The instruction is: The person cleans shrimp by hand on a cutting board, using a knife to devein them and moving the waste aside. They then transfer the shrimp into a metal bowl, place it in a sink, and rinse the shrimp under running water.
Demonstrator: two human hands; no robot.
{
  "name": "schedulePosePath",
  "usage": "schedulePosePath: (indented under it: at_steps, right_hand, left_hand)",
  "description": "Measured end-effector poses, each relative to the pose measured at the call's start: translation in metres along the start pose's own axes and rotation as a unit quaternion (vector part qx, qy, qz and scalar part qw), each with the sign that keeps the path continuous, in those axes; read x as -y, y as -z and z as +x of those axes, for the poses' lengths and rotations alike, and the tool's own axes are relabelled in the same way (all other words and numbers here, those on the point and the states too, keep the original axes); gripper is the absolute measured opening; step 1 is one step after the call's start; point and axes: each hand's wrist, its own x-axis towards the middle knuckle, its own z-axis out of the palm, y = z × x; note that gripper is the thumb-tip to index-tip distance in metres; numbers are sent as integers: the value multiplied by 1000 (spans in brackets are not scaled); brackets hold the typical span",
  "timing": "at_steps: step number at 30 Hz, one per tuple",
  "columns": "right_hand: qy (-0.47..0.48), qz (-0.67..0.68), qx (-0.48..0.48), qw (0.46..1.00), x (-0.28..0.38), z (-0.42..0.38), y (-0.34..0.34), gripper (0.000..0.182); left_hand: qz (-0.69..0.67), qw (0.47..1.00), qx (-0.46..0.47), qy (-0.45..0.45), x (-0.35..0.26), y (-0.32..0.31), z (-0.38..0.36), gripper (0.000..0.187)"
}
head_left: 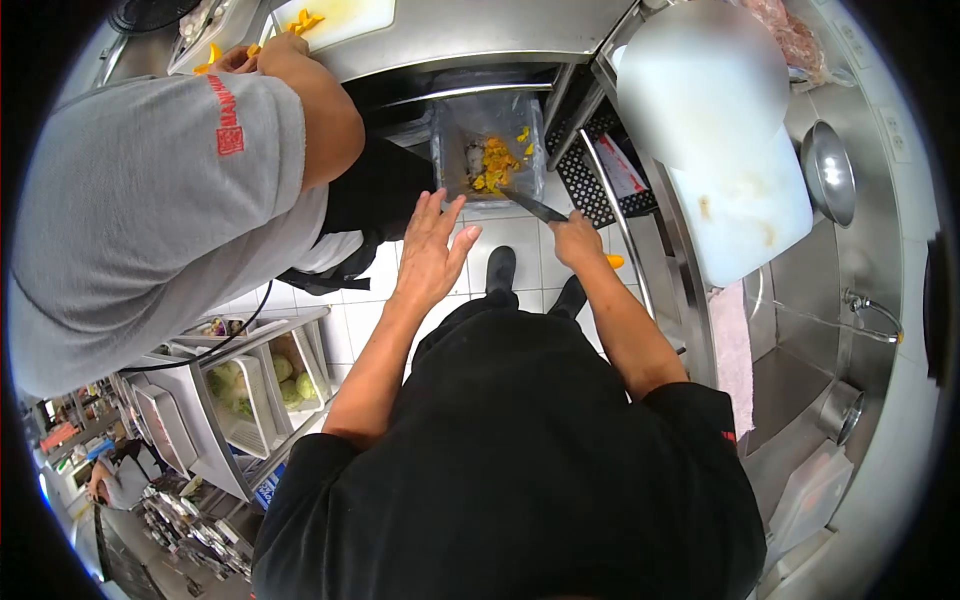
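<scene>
My left hand is held out with its fingers stretched and nothing in it, near the front edge of a lined waste bin. My right hand is wrapped round a knife, whose dark blade points left over the bin's front edge. A small orange end sticks out behind this fist; it may be the knife's handle. Inside the bin lie orange and yellow scraps, with a few bits on its right side.
On my left a co-worker in a grey shirt handles orange pieces by a white cutting board. To my right stand a whitish board, a metal bowl and a sink with a running tap. A rack holds vegetable tubs.
</scene>
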Motion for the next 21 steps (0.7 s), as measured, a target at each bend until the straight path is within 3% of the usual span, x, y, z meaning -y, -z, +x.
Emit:
schedulePosePath:
  at_steps: [4, 8, 10, 11, 14, 18, 20, 21]
  right_hand:
    - [8, 52, 5, 999, -10, -65, 28, 37]
    - [-50, 185, -23, 981, -27, -160, 114, 44]
    - [-65, 239, -148, 958, -38, -221, 146, 46]
    - [-61, 243, -231, 940, -51, -248, 147, 48]
    - [-175, 354, -345, 851, -79, -321, 164, 50]
    - [-413, 354, -365, 755, -142, -376, 157, 50]
    - [-492, 407, -336, 692, -174, -388, 153, 50]
    - [-461, 428, -374, 681, -206, -391, 127, 50]
  left_hand:
    - [-17, 1000, 13, -3, 5, -1, 6, 57]
    - [-67, 995, 12, -72, -9, -15, 28, 52]
    - [-71, 989, 12, -128, -25, -28, 46, 49]
    - [-83, 982, 7, -169, -37, -33, 55, 47]
    - [-104, 967, 30, -231, -90, -42, 82, 46]
    - [-115, 943, 42, -310, -159, -60, 105, 47]
    - [-125, 933, 49, -334, -186, -76, 105, 47]
    - [-138, 930, 45, -338, -202, -86, 100, 42]
